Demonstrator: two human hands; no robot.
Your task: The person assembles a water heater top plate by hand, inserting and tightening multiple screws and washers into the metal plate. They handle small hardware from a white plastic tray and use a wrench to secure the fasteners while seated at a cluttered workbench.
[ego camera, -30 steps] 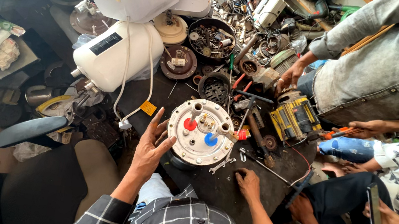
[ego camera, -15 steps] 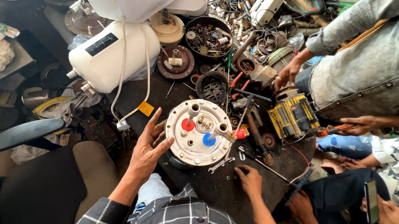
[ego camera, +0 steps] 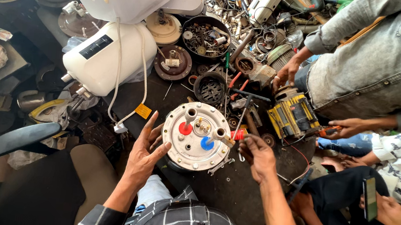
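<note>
The left hand (ego camera: 144,151), fingers spread apart, touches the left edge of the round white plate (ego camera: 197,136). The right hand (ego camera: 258,156), fingers curled on a small part, sits just right.

White cylindrical water heater (ego camera: 104,58) lying on cluttered dark worktop (ego camera: 231,200) | yellow-black motor unit (ego camera: 292,116) at right | round bowl of screws (ego camera: 204,37) behind | black chair (ego camera: 39,185) at left

Left hand (ego camera: 145,152) steadying round white heater flange (ego camera: 197,136), right hand (ego camera: 258,155) pinching screwdriver (ego camera: 239,134) beside it
</note>
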